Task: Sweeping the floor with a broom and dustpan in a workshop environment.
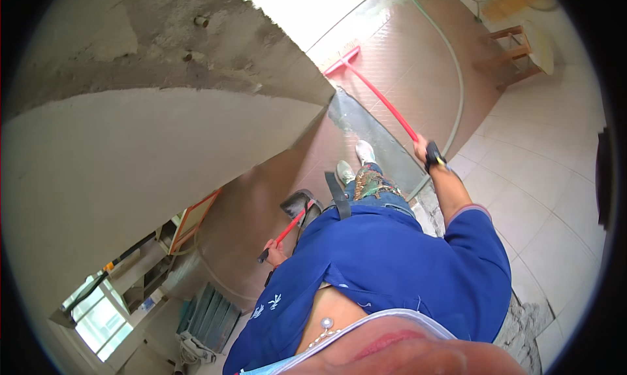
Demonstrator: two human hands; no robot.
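My right hand (421,147) is closed around the upper end of a long red broom handle (385,102). The pinkish-red broom head (342,61) rests on the floor ahead, close to the wall corner. A dark band sits on my right wrist. Down at my left side, my left hand (275,251) grips the red handle of a dustpan (297,202). The grey-black pan hangs or stands beside my left leg; I cannot tell whether it touches the floor. My white shoes (365,153) are on the floor between the two tools.
An unfinished cement wall (163,133) juts in from the left. A pale hose (460,81) curves over the brownish floor (418,55) on the right. Beyond it lies a wooden stool (519,53) by white tiles (516,172). Stacked grey panels (209,317) stand at lower left.
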